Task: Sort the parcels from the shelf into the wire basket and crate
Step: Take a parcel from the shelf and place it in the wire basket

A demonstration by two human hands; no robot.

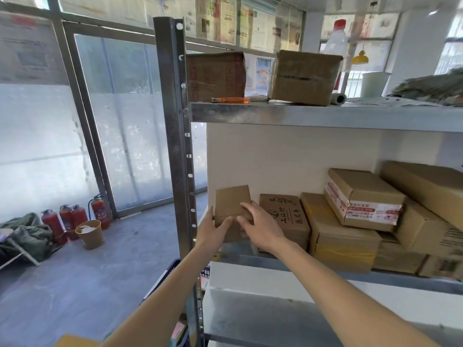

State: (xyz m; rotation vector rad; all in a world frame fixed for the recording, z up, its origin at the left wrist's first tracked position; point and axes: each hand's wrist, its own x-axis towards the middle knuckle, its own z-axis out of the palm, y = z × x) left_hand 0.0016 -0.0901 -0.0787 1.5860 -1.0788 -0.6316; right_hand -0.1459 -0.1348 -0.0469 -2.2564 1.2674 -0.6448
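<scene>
A small plain cardboard parcel point(231, 204) stands at the left end of the middle shelf point(275, 262). My left hand point(213, 232) holds its lower left side, thumb up along the edge. My right hand point(260, 225) grips its lower right corner, fingers curled over the front. To its right sit a brown box with black characters point(284, 214), a yellow-taped box point(338, 236) and a box with red-and-white tape point(363, 196). A dark blue crate point(172, 269) shows partly behind my left forearm, below the shelf.
The steel shelf post point(175, 121) rises just left of my hands. Two cartons point(304, 76), an orange lighter point(230, 100) and a bottle point(337, 38) sit on the top shelf. Fire extinguishers point(75, 219) and a tan bucket point(90, 232) stand on the floor at left.
</scene>
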